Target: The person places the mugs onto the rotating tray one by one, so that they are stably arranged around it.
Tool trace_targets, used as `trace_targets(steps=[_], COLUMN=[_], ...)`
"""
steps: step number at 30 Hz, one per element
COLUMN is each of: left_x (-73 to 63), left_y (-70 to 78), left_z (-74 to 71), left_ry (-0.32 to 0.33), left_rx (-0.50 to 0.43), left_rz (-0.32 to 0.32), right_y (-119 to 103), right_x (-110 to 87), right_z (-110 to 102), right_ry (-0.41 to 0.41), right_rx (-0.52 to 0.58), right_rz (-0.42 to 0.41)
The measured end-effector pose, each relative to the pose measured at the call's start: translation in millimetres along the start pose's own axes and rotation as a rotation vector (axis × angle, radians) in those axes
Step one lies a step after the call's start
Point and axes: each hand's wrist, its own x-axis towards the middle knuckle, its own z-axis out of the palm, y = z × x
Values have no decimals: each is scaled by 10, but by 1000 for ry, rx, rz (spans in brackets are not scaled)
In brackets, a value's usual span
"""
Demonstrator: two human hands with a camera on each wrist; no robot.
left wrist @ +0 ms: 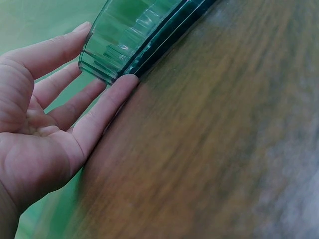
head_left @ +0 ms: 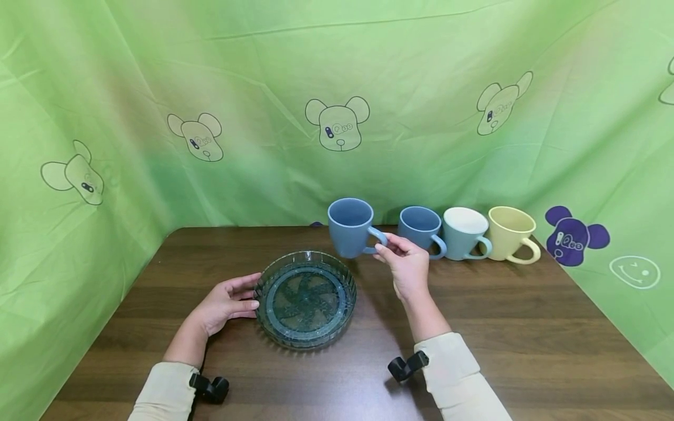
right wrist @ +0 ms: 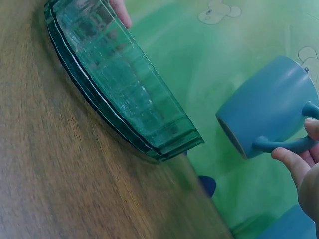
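Note:
My right hand (head_left: pixel 411 268) pinches the handle of a blue mug (head_left: pixel 347 229). The mug is upright and raised off the table near its back edge; in the right wrist view a gap shows under the mug (right wrist: pixel 271 107). A round, green-tinted glass dish (head_left: pixel 305 301) with a ridged wall sits flat on the table. At the dish's left side, my left hand (head_left: pixel 223 304) touches the wall with spread, fairly straight fingers. In the left wrist view, the fingertips (left wrist: pixel 127 82) meet the lower edge of the glass dish (left wrist: pixel 129 45).
To the right along the back edge stand another blue mug (head_left: pixel 418 225), a light teal mug (head_left: pixel 464 234) with a white inside, and a yellow mug (head_left: pixel 508 234). Behind the brown wooden table (head_left: pixel 526 339) hangs a green printed cloth (head_left: pixel 263 117).

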Motion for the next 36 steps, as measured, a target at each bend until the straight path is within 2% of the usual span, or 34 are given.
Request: trace_targets(steps=[19,25,33,36], left_x=[-4,14,-36,-32], left_y=[8,11,27,32], left_z=[15,25,18,19], left_ry=[11,-8,12,-2], left_rx=[-6,-4,22,21], left_rz=[-4,0,-19,-13], right_y=[-8,-38,-34,-36], right_x=[-100,-146,-171,-162], right_z=[107,143,238,270], right_ry=[-87,-92,-147,-148], right_rx=[30,34,31,29], right_rz=[32,33,50,53])
